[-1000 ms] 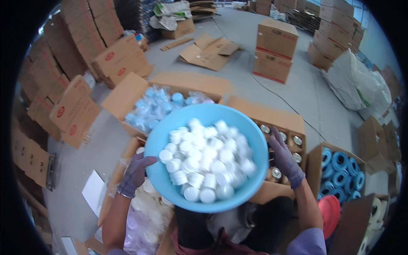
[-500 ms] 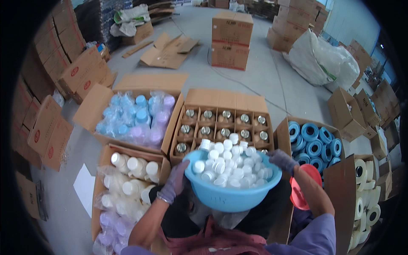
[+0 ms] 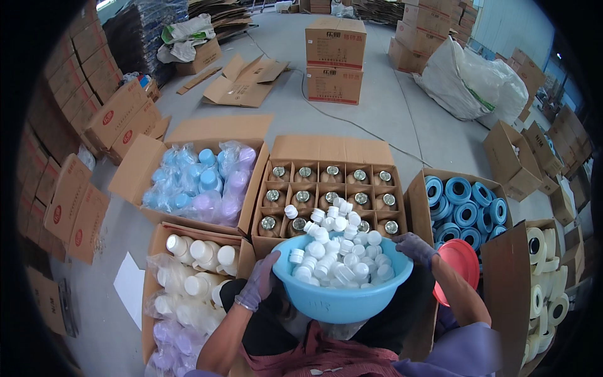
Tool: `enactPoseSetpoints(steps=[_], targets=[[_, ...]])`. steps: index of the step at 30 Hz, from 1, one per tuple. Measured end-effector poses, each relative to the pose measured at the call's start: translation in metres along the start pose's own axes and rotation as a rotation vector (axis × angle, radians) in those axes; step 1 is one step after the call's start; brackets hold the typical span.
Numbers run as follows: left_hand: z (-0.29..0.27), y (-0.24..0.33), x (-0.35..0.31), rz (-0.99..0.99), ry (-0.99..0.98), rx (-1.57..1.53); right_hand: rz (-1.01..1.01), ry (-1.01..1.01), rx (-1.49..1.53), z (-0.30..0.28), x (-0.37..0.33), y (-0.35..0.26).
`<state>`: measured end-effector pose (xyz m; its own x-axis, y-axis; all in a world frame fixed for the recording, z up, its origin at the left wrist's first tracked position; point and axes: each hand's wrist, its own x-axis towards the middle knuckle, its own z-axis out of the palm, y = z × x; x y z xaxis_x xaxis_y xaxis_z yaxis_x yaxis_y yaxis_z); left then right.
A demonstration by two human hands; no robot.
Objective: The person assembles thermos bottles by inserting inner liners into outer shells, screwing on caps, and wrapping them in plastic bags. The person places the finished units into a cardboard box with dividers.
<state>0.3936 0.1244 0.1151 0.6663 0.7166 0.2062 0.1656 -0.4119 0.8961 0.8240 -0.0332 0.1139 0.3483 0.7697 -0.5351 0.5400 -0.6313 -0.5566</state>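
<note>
A light blue plastic basin [image 3: 342, 306] is held between both of my gloved hands above my lap. It is heaped with small white plastic caps [image 3: 339, 261], and several at the far side rise above the rim, apparently in the air. My left hand [image 3: 259, 281] grips the left rim; my right hand [image 3: 414, 247] grips the right rim. Just beyond the basin stands an open carton with cardboard dividers [image 3: 286, 186], holding bottles with shiny silvery tops [image 3: 303, 198]. The basin hides part of its nearest row.
Left are cartons of blue and purple bagged cups [image 3: 210, 179] and white bottle-like pieces [image 3: 198, 286]. Right are blue rings [image 3: 463, 217], a red basin [image 3: 457, 267] and cream ring-shaped parts [image 3: 537, 301]. Farther off stand stacked cartons [image 3: 335, 60] and a white sack [image 3: 474, 81].
The basin has dipped slightly toward me, and the caps have shifted, with some now thrown up and scattered over its far rim. Both hands keep their hold.
</note>
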Motion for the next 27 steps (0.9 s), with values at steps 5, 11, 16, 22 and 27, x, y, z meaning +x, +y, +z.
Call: enactPoseSetpoints(steps=[5,11,16,22,27], targets=[[0.001,0.034,-0.018,-0.571,-0.056,-0.615,-0.333,0.185,-0.289,0.033,-0.033,0.018],[-0.022,-0.002,-0.07,-0.116,-0.351,-0.035,-0.277,0.265,-0.212,0.042,-0.074,-0.02],[-0.041,0.054,-0.069,-0.633,0.159,-0.801,-0.711,0.667,-0.058,0.034,-0.074,-0.055],[-0.151,0.088,-0.104,-0.424,0.533,-0.512,-0.363,0.28,0.635,-0.009,-0.022,-0.102],[-0.174,0.103,-0.196,-0.327,0.849,-0.51,-0.39,0.298,-0.089,0.054,0.101,-0.013]])
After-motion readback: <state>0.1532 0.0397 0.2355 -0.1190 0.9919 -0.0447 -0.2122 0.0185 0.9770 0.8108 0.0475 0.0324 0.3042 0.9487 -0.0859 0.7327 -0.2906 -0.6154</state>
